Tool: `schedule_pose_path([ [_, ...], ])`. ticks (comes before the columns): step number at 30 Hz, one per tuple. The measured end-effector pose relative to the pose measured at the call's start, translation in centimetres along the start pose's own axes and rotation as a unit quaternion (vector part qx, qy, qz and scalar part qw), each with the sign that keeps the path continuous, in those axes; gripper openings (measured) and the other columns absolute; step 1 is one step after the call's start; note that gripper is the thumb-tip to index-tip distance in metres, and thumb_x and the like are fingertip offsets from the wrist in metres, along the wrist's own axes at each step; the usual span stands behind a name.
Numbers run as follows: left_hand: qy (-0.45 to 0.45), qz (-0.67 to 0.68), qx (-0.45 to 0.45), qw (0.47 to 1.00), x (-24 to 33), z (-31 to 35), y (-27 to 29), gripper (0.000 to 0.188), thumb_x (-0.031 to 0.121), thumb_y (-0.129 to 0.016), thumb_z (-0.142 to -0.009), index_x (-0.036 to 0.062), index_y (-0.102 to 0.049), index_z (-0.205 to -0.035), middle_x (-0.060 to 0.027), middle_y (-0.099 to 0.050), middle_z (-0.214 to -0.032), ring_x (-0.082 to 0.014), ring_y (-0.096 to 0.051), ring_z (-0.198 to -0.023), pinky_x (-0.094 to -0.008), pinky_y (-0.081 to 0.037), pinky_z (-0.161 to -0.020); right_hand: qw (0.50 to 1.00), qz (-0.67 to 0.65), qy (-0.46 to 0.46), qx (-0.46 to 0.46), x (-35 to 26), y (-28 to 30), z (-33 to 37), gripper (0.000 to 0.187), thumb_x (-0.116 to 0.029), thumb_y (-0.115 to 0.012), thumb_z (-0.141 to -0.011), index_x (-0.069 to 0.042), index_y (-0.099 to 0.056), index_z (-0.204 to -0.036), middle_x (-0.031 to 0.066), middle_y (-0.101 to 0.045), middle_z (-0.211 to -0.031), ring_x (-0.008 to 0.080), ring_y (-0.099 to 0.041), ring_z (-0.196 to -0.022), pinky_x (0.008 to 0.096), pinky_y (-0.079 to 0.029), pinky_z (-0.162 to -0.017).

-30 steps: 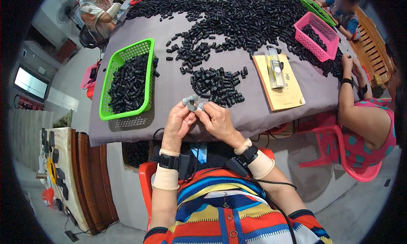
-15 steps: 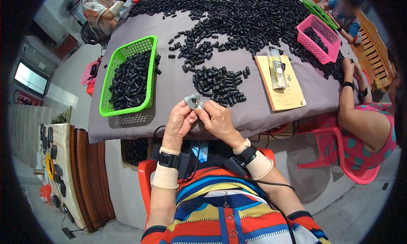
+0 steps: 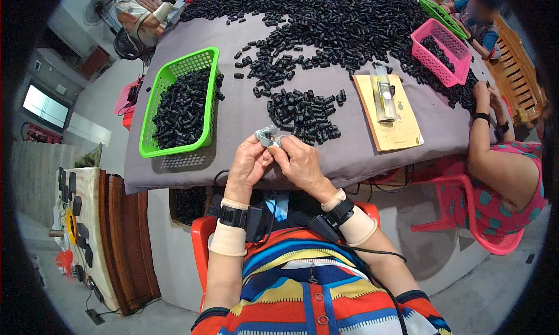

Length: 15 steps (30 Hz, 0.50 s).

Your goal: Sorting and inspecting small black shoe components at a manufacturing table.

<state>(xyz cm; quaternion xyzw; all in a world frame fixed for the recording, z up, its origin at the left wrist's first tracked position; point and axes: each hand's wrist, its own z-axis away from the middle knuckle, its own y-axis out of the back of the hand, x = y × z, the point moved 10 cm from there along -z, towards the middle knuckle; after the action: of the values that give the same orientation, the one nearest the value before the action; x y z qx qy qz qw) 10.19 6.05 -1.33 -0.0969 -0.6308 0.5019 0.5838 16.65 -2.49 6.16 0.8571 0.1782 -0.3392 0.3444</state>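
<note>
Near the front edge of the table, my left hand (image 3: 247,161) and my right hand (image 3: 302,165) meet with closed fingertips. Between thumb and fingers the left hand pinches a small dark and silvery-grey piece (image 3: 266,138), whose kind is too small to tell. The right fingertips press against its right side, where more greyish material shows. Just beyond my fingers lies a heap of small black cylindrical parts (image 3: 303,115). A green plastic basket (image 3: 214,96) holding many similar black parts stands to the left of my hands.
A yellowish pad (image 3: 402,138) lies right of the heap, with a clear ruler-like tool (image 3: 385,99) on it. A pink basket (image 3: 460,78) stands further right. Black parts (image 3: 349,26) cover the far table. Another person's hands (image 3: 486,93) work at the right edge.
The view has shifted slightly, moving the table and baskets a little to the right. My hands stay together, and the small piece between the fingers looks slightly turned.
</note>
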Motion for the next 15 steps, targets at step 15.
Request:
schedule_pose_path([
  [15, -0.012, -0.014, 0.016, 1.0, 0.03, 0.09, 0.1, 0.019, 0.004, -0.051, -0.088, -0.002, -0.055, -0.105, -0.0032, -0.057, -0.078, -0.0058, -0.045, -0.055, -0.0182, -0.038, -0.047, 1.0, 0.003, -0.003, 0.008, -0.17, 0.07, -0.05, 0.021, -0.023, -0.06, -0.082, -0.006, -0.052, -0.072, 0.0104, -0.054, -0.068, 0.0308, -0.056, -0.058, 0.0391, -0.042, -0.046],
])
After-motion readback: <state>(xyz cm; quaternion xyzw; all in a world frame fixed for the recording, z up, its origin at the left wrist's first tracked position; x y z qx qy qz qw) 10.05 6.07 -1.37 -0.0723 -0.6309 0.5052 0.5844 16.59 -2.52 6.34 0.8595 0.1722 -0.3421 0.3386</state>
